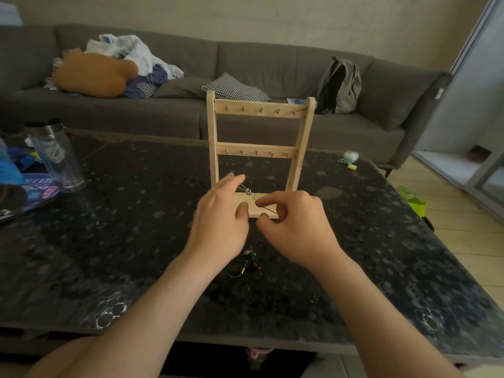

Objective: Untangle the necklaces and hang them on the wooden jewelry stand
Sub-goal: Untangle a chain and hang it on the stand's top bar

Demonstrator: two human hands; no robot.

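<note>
At the far left of the frame a clear bottle (56,156) with a dark lid stood on the dark speckled table (136,219). Blue printed papers (38,186) lay beside its foot. Behind it, along the top of the frame, ran a grey sofa (272,61). On the sofa's left end lay an orange cushion (92,73) and a heap of clothes (136,50).

Near the middle of the frame the left hand (221,216) was raised in front of the wooden stand (259,148). Its forefinger was stretched forward and its thumb was held apart below. A thin silver necklace (249,192) began by that fingertip, but whether the left hand gripped it could not be told. The necklace ran slantwise down to the right, across the stand's flat base. The stand stood upright on the table, and the pegs on its two crossbars were bare. Lower in the frame, between the two forearms, a small dark tangle (249,261) lay on the table.

Just right of centre the right hand (297,225) pinched the necklace between thumb and forefinger, with its other fingers curled under. Behind the stand a checked pillow (234,88) lay on the sofa, and further right a grey backpack (339,85) leaned against its back. Near the table's far right corner sat a small pale ball (350,157) with a yellow bit (352,166) just beside it. At the right edge a bright green thing (411,203) lay on the floor.
</note>
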